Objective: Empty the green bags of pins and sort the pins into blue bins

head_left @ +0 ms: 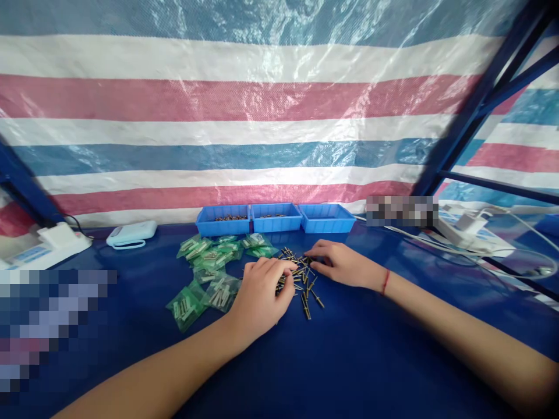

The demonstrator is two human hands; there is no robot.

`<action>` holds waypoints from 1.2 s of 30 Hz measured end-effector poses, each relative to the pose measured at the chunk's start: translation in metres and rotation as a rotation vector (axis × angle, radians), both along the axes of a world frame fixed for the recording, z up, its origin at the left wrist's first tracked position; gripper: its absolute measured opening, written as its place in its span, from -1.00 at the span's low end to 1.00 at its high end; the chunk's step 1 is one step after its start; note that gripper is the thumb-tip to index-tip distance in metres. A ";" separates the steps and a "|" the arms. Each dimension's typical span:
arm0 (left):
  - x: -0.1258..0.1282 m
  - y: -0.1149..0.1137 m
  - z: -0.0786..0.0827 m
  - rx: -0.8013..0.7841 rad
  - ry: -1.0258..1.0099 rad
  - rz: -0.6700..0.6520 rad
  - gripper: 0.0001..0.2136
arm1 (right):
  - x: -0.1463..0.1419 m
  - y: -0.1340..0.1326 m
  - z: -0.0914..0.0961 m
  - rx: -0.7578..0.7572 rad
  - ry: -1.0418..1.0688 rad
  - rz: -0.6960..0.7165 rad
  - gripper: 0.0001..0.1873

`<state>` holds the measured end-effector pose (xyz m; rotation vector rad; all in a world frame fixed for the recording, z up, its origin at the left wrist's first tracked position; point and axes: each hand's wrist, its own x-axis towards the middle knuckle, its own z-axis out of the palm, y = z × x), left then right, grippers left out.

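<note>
A loose pile of small dark and brass-coloured screw-like pins [300, 273] lies on the blue tabletop, with a few pins spread toward me. Over its left side curls my left hand [264, 288], thumb and forefinger bent close together; what they hold, if anything, is hidden. My right hand [340, 263], a red string at its wrist, reaches the pile's right edge. Its fingers are bent inward around dark pieces at the tips, which I cannot make out. Left of the pile lie several green-tinted clear bags [186, 306] with small grey and metal parts inside.
Behind the pile stand three blue bins: the left bin [223, 228] and middle bin [276, 223] hold small parts, next to the right bin [327, 224]. A light-blue power bank [131, 233] lies at left. White power strips and cables [463, 247] lie right. A striped tarp [244, 134] hangs behind.
</note>
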<state>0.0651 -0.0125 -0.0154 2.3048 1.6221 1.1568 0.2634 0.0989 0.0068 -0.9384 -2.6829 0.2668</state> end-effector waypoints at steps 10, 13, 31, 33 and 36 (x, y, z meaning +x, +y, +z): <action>0.002 0.004 -0.004 -0.003 -0.014 0.024 -0.82 | 0.003 -0.020 0.005 -0.202 0.379 -0.119 -0.90; 0.001 0.005 -0.004 -0.016 -0.079 0.021 -0.81 | -0.005 -0.042 0.011 -0.528 0.661 -0.058 -0.82; 0.002 -0.001 0.004 0.051 -0.138 0.010 -0.89 | -0.023 -0.063 -0.001 -0.917 0.929 -0.088 -0.76; 0.003 -0.001 0.004 0.045 -0.123 0.009 -0.90 | -0.022 -0.063 0.000 -0.846 0.966 -0.099 -0.77; 0.005 -0.001 0.004 0.045 -0.088 -0.013 -0.91 | -0.022 -0.065 0.003 -0.725 0.951 -0.087 -0.79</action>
